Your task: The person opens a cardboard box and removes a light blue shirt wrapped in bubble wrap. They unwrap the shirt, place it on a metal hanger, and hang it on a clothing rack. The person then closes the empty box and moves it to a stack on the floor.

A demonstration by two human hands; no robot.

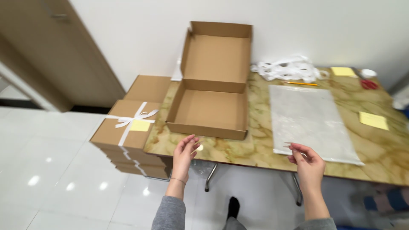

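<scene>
An open brown cardboard box [209,111] with its lid up stands at the left end of the marbled table [255,145]. My left hand [185,152] hovers at the table's front edge just below the box, fingers apart, holding nothing. My right hand [305,162] is at the near corner of a clear plastic bag [311,121] lying flat on the table, its fingertips pinched at the bag's edge.
A stack of closed cardboard boxes [128,136], the top one tied with white ribbon and a yellow note, stands left of the table. White ribbon pile [289,68], a pencil [301,83], yellow notes [373,120], red scissors [369,84] and a tape roll [368,73] lie at the back right.
</scene>
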